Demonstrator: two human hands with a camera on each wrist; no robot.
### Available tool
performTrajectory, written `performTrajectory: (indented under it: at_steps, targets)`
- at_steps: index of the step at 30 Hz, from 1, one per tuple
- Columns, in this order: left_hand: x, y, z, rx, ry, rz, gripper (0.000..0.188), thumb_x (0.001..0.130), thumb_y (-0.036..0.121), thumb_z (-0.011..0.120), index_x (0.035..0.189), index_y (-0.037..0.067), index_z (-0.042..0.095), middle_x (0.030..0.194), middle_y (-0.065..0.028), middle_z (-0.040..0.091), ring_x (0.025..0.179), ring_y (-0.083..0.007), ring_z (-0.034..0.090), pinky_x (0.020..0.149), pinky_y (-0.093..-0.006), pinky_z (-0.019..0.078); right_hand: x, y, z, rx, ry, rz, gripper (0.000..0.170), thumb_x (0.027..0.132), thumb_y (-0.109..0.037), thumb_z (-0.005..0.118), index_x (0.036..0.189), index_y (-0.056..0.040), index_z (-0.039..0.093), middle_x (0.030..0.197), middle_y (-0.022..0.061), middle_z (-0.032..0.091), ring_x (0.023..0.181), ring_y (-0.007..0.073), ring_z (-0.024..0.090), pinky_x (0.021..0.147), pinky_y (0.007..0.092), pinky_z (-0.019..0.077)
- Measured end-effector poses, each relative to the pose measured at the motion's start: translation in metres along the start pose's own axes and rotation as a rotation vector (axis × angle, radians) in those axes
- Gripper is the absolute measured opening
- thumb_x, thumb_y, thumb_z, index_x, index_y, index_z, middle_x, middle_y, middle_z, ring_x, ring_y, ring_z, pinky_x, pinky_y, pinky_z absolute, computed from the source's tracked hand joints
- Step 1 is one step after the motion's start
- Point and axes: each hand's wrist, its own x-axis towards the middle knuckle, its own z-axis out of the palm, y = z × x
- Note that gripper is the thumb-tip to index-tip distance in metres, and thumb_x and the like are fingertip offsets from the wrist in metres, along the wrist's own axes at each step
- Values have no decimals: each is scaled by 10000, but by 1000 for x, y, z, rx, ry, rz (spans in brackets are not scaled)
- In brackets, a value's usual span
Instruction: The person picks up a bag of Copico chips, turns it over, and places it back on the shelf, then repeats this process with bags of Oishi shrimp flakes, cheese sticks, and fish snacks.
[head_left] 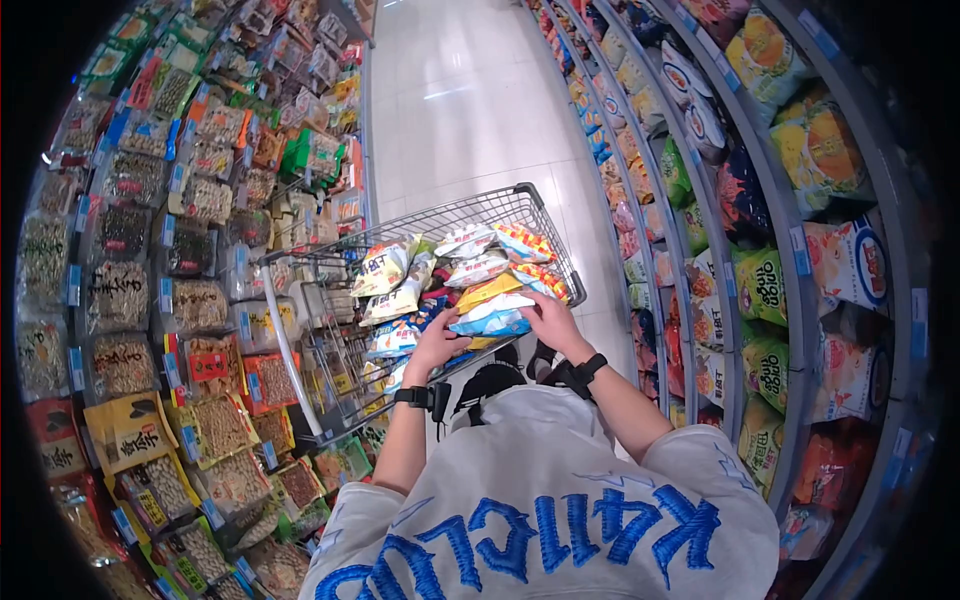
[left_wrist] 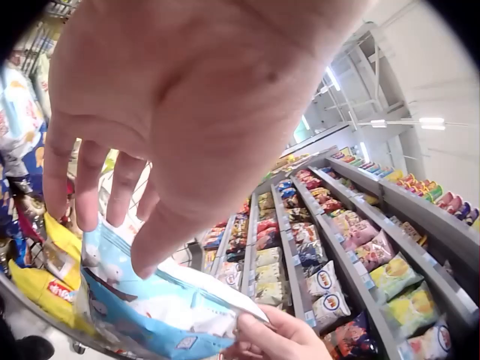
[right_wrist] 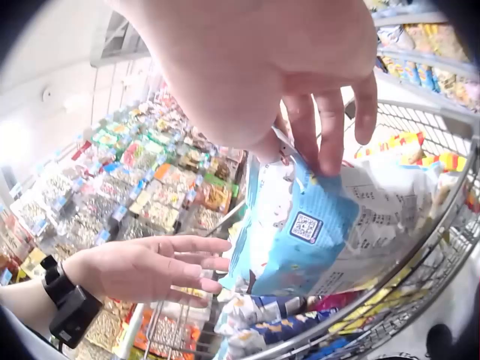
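A light blue and white snack bag (head_left: 492, 318) is held over the near side of the shopping cart (head_left: 440, 212). My right hand (head_left: 553, 322) pinches its right end between thumb and fingers; the right wrist view shows a printed code on that blue bag (right_wrist: 306, 228). At the bag's other end is my left hand (head_left: 440, 340), its fingers extended and fingertips right at the bag's edge in the right wrist view. Yellow snack bags (left_wrist: 64, 262) lie beneath. White-and-green bags (head_left: 383, 268) and white bags (head_left: 478, 268) fill more of the cart.
Shelves of packed nuts and dried goods (head_left: 205, 195) line the left side. Tall racks of snack bags (head_left: 765, 285) stand close on the right. A tiled aisle floor (head_left: 460, 100) runs ahead of the cart. The cart's handle bar (head_left: 283, 345) is at left.
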Motion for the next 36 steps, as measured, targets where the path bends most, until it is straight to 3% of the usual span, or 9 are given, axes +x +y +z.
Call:
performTrajectory:
  at_steps: [4,9,11,13,16,21,26,30,36]
  targets:
    - [24,46,-9,-190,-48,170,1025,726,114,864,1540,51,244,1395,-154,513,1159,-231,568,891,-356,535,-7,-6,-30,317,133,75,338,969,-214,643,1199,33,632,827,74,706,692,81,590,633,271,483]
    - [32,126,-2,-354,-283,202,922,782,103,829,1518,27,279,1372,-128,534,1133,-198,593,767,-332,572,-31,-51,-88,643,214,164,279,1000,-231,604,1163,-6,636,845,-5,668,695,67,600,617,217,472]
    - [29,152,-3,-405,-658,187,841,786,90,821,1478,28,348,1332,-93,568,1139,-180,589,853,-325,545,-42,-60,-101,1061,390,236,254,1009,-264,588,1137,-53,646,870,-16,664,725,63,603,648,224,482]
    - [23,175,9,-441,-709,367,738,806,85,801,1434,30,417,1323,-62,580,1161,-162,576,1001,-307,459,-58,-67,-112,1135,459,216,263,1028,-298,547,1136,-75,632,957,-7,658,799,81,616,697,255,503]
    - [19,203,23,-433,-744,462,678,837,101,779,1419,25,439,1302,-67,593,1157,-160,575,989,-305,465,-82,-95,-125,1324,606,138,359,1046,-335,492,1262,-58,563,1172,33,610,1018,136,601,863,325,499]
    - [18,217,46,-450,-592,407,487,921,220,718,1323,28,522,1219,-72,638,1076,-135,594,924,-299,482,-123,-101,-108,754,726,19,607,956,-240,654,1452,-2,398,1404,96,505,1312,204,469,1104,371,358]
    - [-8,223,77,-691,-879,168,405,1014,203,569,1363,24,468,1260,-78,611,1120,-155,589,949,-319,477,-174,-137,-78,604,784,133,763,898,-159,733,1506,12,307,1446,108,466,1345,190,425,1122,346,334]
    - [-38,223,94,-654,-1088,335,645,940,147,666,1470,39,316,1384,-100,516,1232,-182,519,1033,-349,433,-221,-153,-65,767,911,184,684,933,-134,690,1492,28,332,1399,93,510,1264,169,496,1067,313,392]
    - [-87,247,118,-277,-1221,435,688,863,73,745,1432,16,363,1333,-101,568,1196,-179,559,1010,-343,454,-270,-170,-65,750,1081,145,582,959,-119,648,1454,25,379,1354,88,538,1227,164,518,1041,318,415]
